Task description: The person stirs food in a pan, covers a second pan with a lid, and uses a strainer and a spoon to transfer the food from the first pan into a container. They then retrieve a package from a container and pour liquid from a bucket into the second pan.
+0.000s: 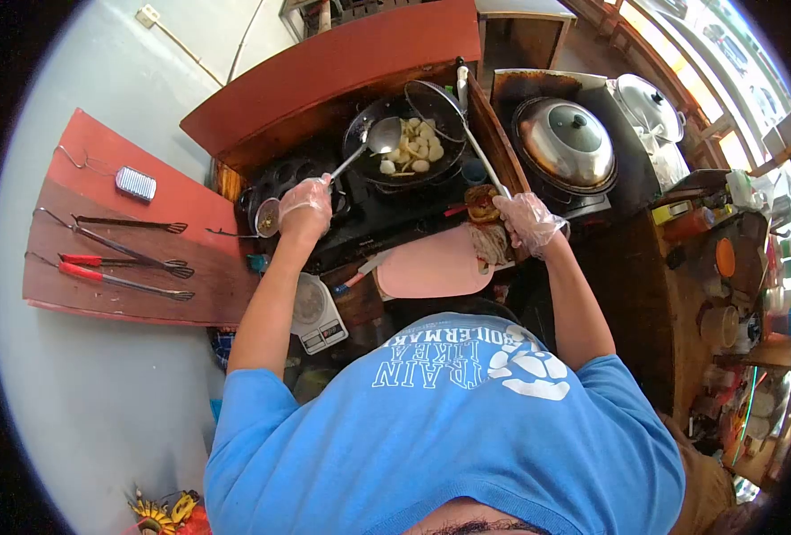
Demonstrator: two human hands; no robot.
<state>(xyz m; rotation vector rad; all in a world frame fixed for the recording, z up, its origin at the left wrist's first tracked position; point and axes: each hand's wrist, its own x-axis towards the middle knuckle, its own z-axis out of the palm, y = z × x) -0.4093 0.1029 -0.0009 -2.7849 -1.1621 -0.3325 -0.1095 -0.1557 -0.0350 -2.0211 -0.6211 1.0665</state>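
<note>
My left hand (306, 206), in a clear plastic glove, is closed around the handle of a metal ladle (384, 136). The ladle's rounded head is over the left part of a dark wok (456, 168) on the stove. Pale, chunky pieces of food (420, 143) lie in the wok, some close to the ladle. My right hand (530, 221), gloved too, grips the long handle of a wire skimmer (433, 109). Its round mesh head is tilted above the wok's right side, and the handle runs down to my fingers.
A pink cutting board (437, 262) and a white kitchen scale (315, 314) sit in front of the stove. On the right stands a large lidded pan (566, 143). Tongs (123, 279) and a grater (135, 184) hang on the left board. A red panel (342, 67) rises behind the wok.
</note>
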